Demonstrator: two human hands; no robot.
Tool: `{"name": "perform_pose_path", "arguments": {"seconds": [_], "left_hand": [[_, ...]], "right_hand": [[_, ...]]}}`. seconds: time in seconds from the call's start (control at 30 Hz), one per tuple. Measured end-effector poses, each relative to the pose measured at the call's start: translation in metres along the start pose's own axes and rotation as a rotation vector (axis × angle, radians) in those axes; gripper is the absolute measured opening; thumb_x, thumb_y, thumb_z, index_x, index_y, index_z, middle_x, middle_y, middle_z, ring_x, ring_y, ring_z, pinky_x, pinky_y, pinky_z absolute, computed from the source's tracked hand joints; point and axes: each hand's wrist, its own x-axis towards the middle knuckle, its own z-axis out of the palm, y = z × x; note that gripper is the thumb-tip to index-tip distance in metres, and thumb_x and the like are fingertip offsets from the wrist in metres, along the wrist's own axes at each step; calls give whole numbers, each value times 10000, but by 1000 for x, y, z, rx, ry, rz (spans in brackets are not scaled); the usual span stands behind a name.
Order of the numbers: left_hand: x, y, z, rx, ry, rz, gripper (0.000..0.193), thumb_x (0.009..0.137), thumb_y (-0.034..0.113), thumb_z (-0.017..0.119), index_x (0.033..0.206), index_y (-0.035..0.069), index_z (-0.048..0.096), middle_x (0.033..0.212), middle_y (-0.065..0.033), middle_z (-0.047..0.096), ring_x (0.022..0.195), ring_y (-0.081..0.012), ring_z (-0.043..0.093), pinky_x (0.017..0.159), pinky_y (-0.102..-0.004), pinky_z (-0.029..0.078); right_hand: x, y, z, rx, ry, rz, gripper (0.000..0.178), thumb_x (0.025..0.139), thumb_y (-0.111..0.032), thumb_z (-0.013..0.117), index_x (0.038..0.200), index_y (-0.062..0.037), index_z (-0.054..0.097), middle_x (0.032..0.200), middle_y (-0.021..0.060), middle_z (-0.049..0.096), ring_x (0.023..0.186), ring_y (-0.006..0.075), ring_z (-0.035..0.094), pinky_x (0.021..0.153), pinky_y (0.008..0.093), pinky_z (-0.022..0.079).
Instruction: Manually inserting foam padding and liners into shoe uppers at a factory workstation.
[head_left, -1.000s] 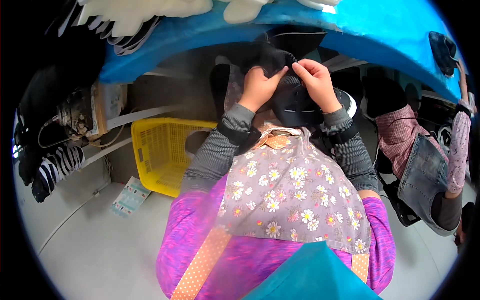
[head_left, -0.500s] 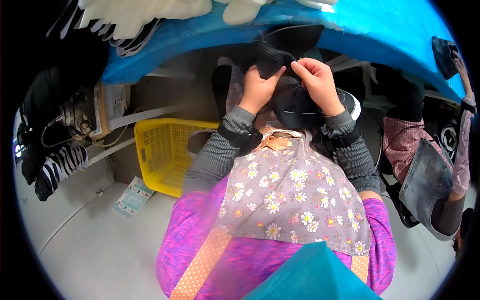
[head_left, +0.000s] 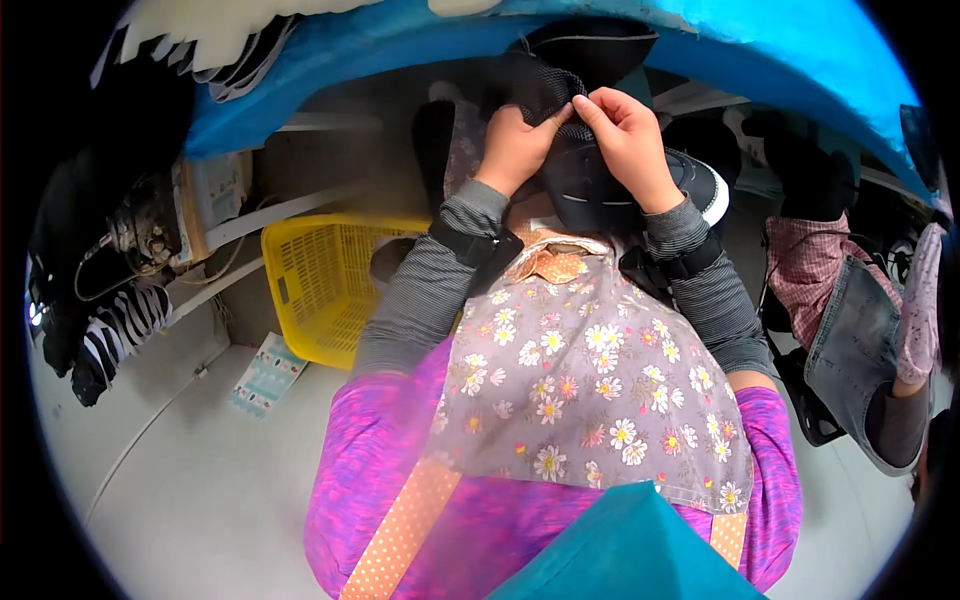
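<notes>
Between my two hands, close to the blue-covered table edge, is a black mesh fabric piece (head_left: 550, 90). My left hand (head_left: 517, 148) is closed on its near left side, with the thumb stretched along the mesh toward the right. Thumb and index finger of my right hand (head_left: 628, 135) pinch the mesh edge, right beside the left thumb tip. Below the hands, on my lap, lies a black item (head_left: 590, 185) with a pale line across it. A curved white edge (head_left: 716, 195) shows past my right wrist; how these dark parts join cannot be made out.
The blue-covered table (head_left: 400, 50) curves across the front, with striped dark pieces (head_left: 250, 60) and white shapes at its far left. A yellow plastic basket (head_left: 310, 340) stands left of my arm. Another person's denim-covered lap (head_left: 850, 350) is at the right. A printed sheet (head_left: 268, 375) lies on the floor.
The whole view has shifted slightly, with the table edge now higher in the picture. Both hands keep their hold on the mesh piece, fingertips almost in the same place.
</notes>
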Motion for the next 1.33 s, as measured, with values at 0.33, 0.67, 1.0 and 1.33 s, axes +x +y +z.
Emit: {"name": "perform_pose_path", "arguments": {"seconds": [0.33, 0.67, 1.0, 1.33], "left_hand": [[-10, 73, 1, 449, 22, -76, 476, 851, 411, 770, 728, -43, 699, 666, -222, 659, 615, -387, 656, 559, -458, 485], [5, 25, 11, 224, 21, -27, 506, 874, 445, 729, 760, -48, 713, 675, -226, 673, 664, -389, 693, 606, -432, 520], [-24, 31, -7, -139, 119, 52, 395, 953, 363, 684, 989, -30, 702, 906, -77, 713, 920, -211, 662, 861, -333, 497], [-67, 24, -20, -312, 19, 152, 227, 989, 154, 657, 1137, -17, 634, 1041, -26, 682, 1006, -80, 610, 896, -230, 478]], "right_hand": [[2, 5, -19, 136, 97, -21, 222, 966, -184, 701, 884, 22, 705, 712, -60, 593, 667, 19, 482, 578, 207, 389], [10, 17, -15, 24, 141, -4, 202, 930, -192, 735, 877, 0, 704, 696, -3, 627, 642, 73, 540, 593, 254, 430], [-94, 39, -84, 14, 319, -215, 299, 1011, -199, 629, 782, -8, 647, 708, 20, 586, 644, 94, 518, 588, 249, 400], [-100, 83, -65, 774, -271, 457, 586, 1017, -315, 579, 1458, 34, 415, 1429, 120, 533, 1301, 196, 502, 1140, 339, 361]]}}
